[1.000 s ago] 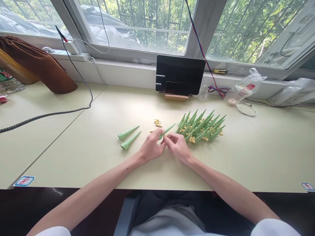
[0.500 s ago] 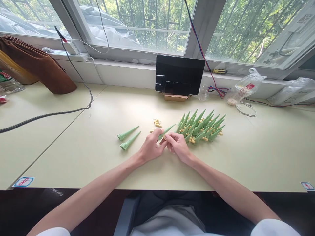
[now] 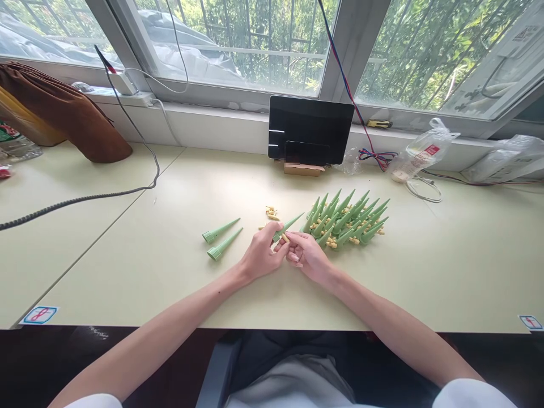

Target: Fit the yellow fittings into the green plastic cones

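My left hand is closed around a green plastic spike, its pointed tip aimed to the upper right. At the spike's side shows a small yellow valve piece, with the fingertips of my right hand against it. To the left lie two loose green spikes. Beyond my left hand sits a little heap of yellow pieces. On the right, close to my right hand, several green spikes with yellow pieces on them are grouped in rows.
A dark tablet leans on a cardboard stand at the back. Plastic bags and a coiled white cable are at the back right. A black cable crosses the table at left, near a brown cloth bag.
My right fingers have shifted slightly, so more of the yellow piece beside the spike shows. My left hand and the other things stay where they were.
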Demonstrator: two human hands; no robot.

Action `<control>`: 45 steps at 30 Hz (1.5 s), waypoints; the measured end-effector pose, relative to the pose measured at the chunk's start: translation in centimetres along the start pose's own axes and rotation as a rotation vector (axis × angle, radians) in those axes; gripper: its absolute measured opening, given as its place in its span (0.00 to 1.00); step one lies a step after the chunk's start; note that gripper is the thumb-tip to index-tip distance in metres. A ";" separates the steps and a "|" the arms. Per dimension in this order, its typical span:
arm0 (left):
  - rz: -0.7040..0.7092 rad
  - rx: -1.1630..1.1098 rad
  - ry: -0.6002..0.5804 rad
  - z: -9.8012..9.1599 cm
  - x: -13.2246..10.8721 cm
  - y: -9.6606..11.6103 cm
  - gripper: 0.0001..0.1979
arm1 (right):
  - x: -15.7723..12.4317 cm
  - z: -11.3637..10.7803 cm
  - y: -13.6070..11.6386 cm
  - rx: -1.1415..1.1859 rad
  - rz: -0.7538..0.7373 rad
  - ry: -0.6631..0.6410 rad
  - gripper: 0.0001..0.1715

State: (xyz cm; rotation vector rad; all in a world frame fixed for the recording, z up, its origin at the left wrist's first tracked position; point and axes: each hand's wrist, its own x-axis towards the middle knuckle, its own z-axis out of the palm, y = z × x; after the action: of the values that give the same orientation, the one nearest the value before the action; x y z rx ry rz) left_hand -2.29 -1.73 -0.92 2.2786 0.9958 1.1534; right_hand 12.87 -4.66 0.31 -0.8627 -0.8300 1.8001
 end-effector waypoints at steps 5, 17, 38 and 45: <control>-0.001 -0.003 0.004 0.1 0.0 -0.1 0.11 | -0.4 0.4 0.1 -0.113 -0.051 0.075 0.17; -0.012 -0.004 0.021 0.3 -0.1 -0.3 0.10 | -0.3 0.2 0.8 -0.442 -0.287 0.156 0.20; -0.303 -0.365 -0.207 -2.5 1.7 0.2 0.14 | -0.1 -1.0 0.6 -1.229 -0.681 0.257 0.12; -0.319 -0.490 -0.297 -2.4 2.0 0.4 0.16 | -0.3 -0.4 0.3 -1.318 -0.722 0.249 0.15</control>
State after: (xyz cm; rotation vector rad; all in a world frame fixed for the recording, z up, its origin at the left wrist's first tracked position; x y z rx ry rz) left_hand -3.29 -0.45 1.76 1.7597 0.8130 0.7881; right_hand 13.15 -4.94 -0.07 -1.2790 -1.8793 0.3423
